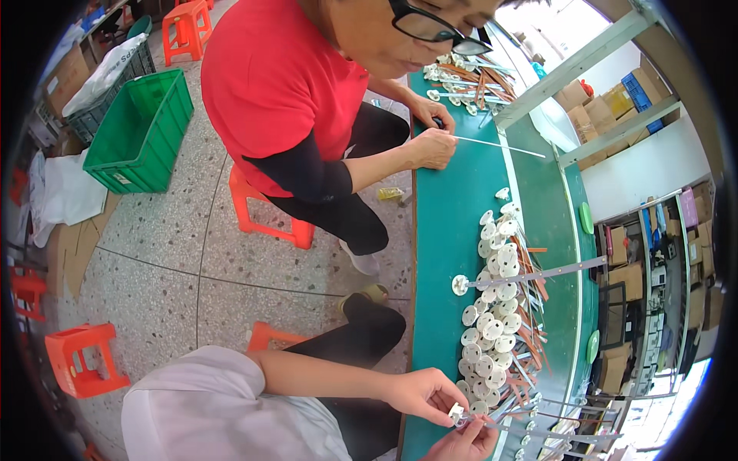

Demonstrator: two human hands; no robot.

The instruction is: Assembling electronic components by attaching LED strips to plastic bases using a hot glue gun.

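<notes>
Over the tabletop [452, 207], beside a heap of discs [493, 329], the left hand [427, 396] pinches a white piece [457, 415]; the right hand [465, 442], fingertips bunched alongside, holds what I cannot tell.

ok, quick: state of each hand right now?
Left hand: closed, pinching a small white piece.
Right hand: fingers pinched together beside it, apparently on a grey strip; exact grip unclear.

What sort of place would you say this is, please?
Most likely a small assembly workshop: a long green-topped worktable bears a heap of white disc-shaped parts, and a large green plastic crate stands nearby.
</notes>
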